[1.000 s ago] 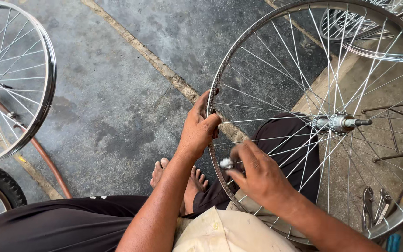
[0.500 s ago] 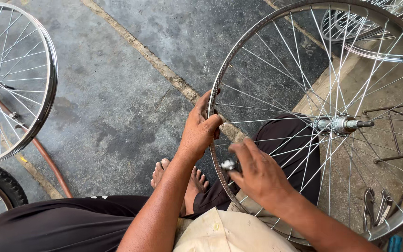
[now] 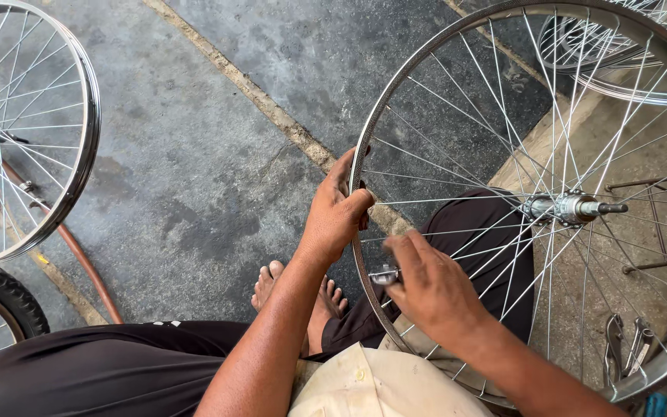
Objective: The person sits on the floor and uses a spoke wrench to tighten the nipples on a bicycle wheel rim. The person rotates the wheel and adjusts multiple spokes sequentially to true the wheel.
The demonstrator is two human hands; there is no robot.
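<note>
Head view, looking down at a seated person on a grey concrete floor.

Main object: a spoked bicycle wheel, chrome rim, no tyre, held upright on edge in front of the person and over the lap. It fills the right half of the view. Hub with axle sits at the centre, its end pointing right.

Left hand: closed around the rim on its left side, fingers wrapped over the outer edge, thumb on the near face. Firm grip on the wheel.

Right hand: just below the left, inside the rim among the spokes. Fingers pinched narrow on a small metal spoke tool, which sits against the rim's inner edge. Exact contact point with a spoke nipple is hidden by the fingers.

Surroundings: a second bare spoked wheel stands at the left edge, well apart. A tyred wheel shows below it, bottom left. A brown hose runs across the floor between them. A third rim lies top right, behind the held wheel. Pliers lie on the floor lower right, seen through the spokes. The person's bare foot rests on the floor below the left hand. Dark trousers cover the legs; pale cloth lies on the lap.
</note>
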